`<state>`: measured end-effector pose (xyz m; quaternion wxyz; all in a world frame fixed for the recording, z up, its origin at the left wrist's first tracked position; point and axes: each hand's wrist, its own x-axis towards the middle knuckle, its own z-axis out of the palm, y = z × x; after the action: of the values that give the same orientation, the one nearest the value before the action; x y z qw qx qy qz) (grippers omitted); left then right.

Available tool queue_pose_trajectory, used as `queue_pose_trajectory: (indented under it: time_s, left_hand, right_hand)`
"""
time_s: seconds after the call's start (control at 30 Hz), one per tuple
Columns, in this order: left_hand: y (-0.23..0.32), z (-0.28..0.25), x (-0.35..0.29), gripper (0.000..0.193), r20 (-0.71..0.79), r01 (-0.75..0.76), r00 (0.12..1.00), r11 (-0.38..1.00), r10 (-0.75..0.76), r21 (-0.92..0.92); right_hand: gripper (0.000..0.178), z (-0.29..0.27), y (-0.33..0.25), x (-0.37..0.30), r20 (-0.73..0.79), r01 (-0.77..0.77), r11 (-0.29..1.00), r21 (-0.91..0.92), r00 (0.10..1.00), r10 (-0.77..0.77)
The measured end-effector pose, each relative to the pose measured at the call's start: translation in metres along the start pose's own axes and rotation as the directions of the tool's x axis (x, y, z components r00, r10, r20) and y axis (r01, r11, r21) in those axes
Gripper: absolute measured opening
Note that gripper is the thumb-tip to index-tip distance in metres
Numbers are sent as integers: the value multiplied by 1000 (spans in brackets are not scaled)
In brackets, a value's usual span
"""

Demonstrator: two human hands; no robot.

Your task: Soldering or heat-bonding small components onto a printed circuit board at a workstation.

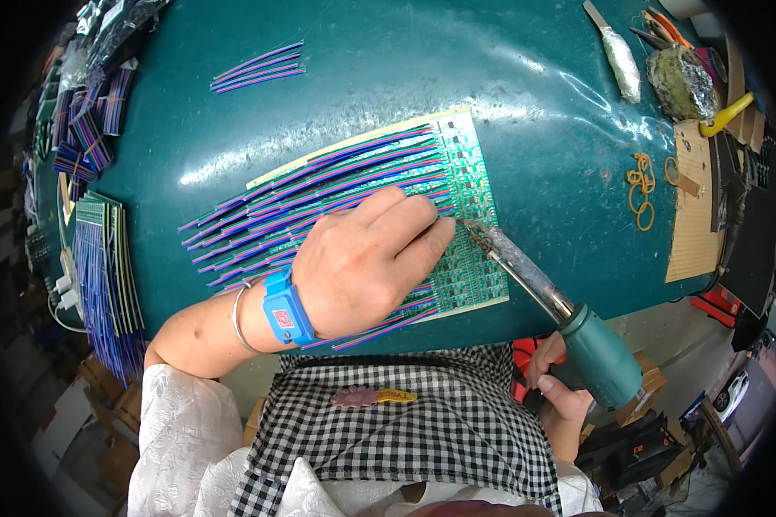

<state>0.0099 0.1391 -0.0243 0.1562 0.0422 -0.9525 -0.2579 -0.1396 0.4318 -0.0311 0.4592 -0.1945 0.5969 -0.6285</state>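
Left hand (362, 263) lies knuckles-up on the green circuit board panel (470, 185), fingers curled tight w/ thumb and forefinger pinched together at the tips; whatever they pinch is too small to make out (prob. a wire end or solder, can't tell). A blue wrist strap (286, 310) and a thin metal bangle (238, 317) sit on that wrist. Right hand (553, 379) is low, near the body, fingers wrapped shut around the teal handle of the soldering iron (535, 280); the iron slants up and to the left, its tip meeting the panel right at the left fingertips. Rows of red-blue-purple ribbon wires (319, 194) run from the panel out under and beyond the left hand, lying flat on a yellowish sheet on the teal counter (362, 77). Farther out from the left hand, a small loose bunch of same-colour wires (259, 67). To the outer side of the left forearm, a stack of finished boards w/ wires (103, 267), and more bundles (90, 129) beyond it. Beyond the right hand: yellow rubber bands (640, 185), a cardboard piece (694, 215), a grubby cleaning pad (681, 82) and a whitish wrapped blade-like tool (619, 56). Close to the person's front, a checked apron (405, 431).
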Motion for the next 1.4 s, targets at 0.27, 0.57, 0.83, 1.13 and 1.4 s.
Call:
queue_pose_trajectory:
  time_s: [0.27, 0.57, 0.83, 1.13, 1.4]
  left_hand:
    - [0, -1, 1, 37, -1, -8, 1000, 1000, 8, -5]
    - [-1, -1, 1, 37, 7, -22, 1000, 1000, 22, 2]
    - [0, 0, 0, 38, 3, -32, 999, 999, 32, 23]
    - [-1, 0, 0, 40, -5, -86, 996, 993, 86, 82]
    - [0, -2, 1, 41, 19, -95, 995, 991, 93, 91]
  right_hand:
    - [32, 6, -8, 1, -61, -56, 997, 51, 996, 59]
    - [37, 5, -1, -2, -94, -57, 998, 37, 994, 61]
    - [46, 18, -18, 0, -196, -91, 987, 136, 974, 117]
    - [37, 1, -2, -3, -13, -25, 999, -34, 1000, 24]
    - [45, 8, -9, -2, -103, -37, 995, 91, 994, 46]
